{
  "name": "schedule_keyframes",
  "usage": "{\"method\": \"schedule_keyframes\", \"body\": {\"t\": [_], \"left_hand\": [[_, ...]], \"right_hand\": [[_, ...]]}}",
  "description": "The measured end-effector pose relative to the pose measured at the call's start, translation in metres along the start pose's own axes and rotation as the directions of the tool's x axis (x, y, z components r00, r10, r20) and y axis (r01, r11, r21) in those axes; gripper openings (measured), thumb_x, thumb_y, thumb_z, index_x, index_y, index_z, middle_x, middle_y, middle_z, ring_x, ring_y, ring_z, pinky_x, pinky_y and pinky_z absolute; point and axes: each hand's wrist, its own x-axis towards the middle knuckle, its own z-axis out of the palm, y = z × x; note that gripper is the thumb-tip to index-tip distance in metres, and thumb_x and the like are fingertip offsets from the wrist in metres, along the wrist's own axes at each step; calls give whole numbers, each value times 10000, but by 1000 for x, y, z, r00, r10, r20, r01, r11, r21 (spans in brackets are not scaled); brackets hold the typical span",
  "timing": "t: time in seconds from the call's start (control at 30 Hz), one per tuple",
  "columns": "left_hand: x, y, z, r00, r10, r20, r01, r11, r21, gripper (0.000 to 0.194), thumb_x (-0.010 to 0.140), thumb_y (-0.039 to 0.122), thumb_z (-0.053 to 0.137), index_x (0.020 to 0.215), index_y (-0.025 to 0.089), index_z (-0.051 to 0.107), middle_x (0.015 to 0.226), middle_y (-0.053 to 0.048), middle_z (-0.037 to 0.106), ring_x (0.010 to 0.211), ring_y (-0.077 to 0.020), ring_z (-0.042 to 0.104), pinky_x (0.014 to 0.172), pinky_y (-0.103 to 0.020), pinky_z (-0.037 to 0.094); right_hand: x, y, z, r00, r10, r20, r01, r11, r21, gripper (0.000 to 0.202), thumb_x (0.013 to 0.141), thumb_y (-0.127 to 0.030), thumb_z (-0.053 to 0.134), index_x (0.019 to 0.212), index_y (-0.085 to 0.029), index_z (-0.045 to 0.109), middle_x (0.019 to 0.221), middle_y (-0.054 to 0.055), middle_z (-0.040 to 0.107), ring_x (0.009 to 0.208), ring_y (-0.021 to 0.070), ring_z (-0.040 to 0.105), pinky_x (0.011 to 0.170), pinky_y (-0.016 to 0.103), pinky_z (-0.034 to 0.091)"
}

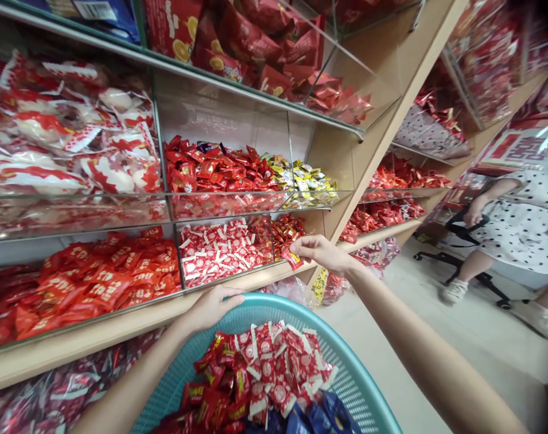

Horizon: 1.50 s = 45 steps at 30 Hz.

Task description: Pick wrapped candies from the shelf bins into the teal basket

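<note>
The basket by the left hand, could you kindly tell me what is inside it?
Inside the basket are red-and-white packets, red packets with yellow print and, at the picture's bottom edge, blue packets. The basket's floor and anything beneath the top layer are covered.

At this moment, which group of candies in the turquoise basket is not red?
The dark blue candies, at the picture's bottom edge in the basket; the red-and-white candies and yellow-lettered red candies have red wrappers.
</note>
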Motion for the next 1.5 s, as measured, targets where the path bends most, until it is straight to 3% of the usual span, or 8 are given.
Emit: {"method": "schedule_keyframes", "body": {"t": [0.27, 0.47, 0.67, 0.83, 1.0, 1.13, 1.27, 1.5], "left_hand": [[0, -2, 1, 999, 33, -7, -32, 999, 25, 366, 833, 378, 455, 1022, 146, 665, 1071, -40, 656, 925, -217, 590, 823, -267, 430], [-2, -1, -1, 999, 37, 5, -38, 999, 22, 363, 835, 367, 444, 992, 132, 672, 960, -46, 689, 844, -210, 602, 756, -257, 440], [-2, 0, -2, 999, 31, 16, -31, 999, 33, 365, 825, 385, 442, 892, 120, 684, 854, -44, 692, 796, -212, 590, 688, -246, 442], [-1, 2, -3, 999, 31, 15, -32, 999, 25, 383, 824, 410, 433, 863, 122, 682, 842, -44, 687, 800, -207, 582, 712, -248, 446], [0, 3, -3, 998, 45, 49, -45, 999, 3, 416, 827, 443, 422, 897, 130, 688, 838, -36, 692, 813, -209, 575, 763, -269, 445], [-1, 4, -2, 999, -14, 29, 14, 1000, 9, 407, 807, 454, 446, 945, 157, 688, 841, -17, 698, 820, -217, 579, 745, -272, 450], [-2, 7, 0, 997, -64, 51, 66, 997, -31, 412, 819, 451, 430, 965, 160, 681, 888, -19, 699, 800, -215, 599, 704, -263, 460], [-1, 12, 0, 996, -75, 55, 76, 997, -20, 413, 829, 452, 431, 1023, 172, 664, 969, -21, 685, 842, -204, 600, 756, -265, 462]], "right_hand": [[-23, 11, 116, 827, 12, 562, 0, 1000, -20, 210, 720, -312, 606, 793, -119, 645, 625, -19, 561, 532, 62, 433, 515, 187, 361], [-12, 13, 163, 841, 89, 534, 37, 974, -222, 49, 695, -158, 594, 678, -118, 615, 529, -55, 494, 474, 44, 398, 454, 159, 316], [-12, 18, 182, 817, 175, 549, -165, 984, -68, 99, 748, -198, 554, 740, -125, 621, 549, -36, 541, 505, 69, 505, 506, 173, 400], [-13, 7, 165, 832, 110, 544, 3, 979, -202, 146, 708, -269, 627, 750, -130, 628, 621, -16, 582, 557, 77, 510, 545, 187, 400], [-15, -13, 105, 778, 96, 621, -107, 994, -19, 366, 727, -493, 563, 687, -130, 595, 545, -7, 584, 478, 77, 516, 528, 209, 436], [-4, -1, 51, 984, 13, 180, -11, 1000, -17, 418, 738, -524, 528, 627, -124, 573, 495, 7, 568, 435, 73, 477, 455, 190, 379], [27, 27, 24, 915, -78, -395, -27, 967, -255, 326, 787, -393, 489, 589, -141, 547, 533, 17, 578, 492, 84, 481, 506, 199, 382], [82, 55, 32, 965, -58, -257, -90, 843, -530, 97, 631, -127, 590, 709, -150, 644, 675, 28, 636, 653, 133, 555, 608, 210, 393]]}}
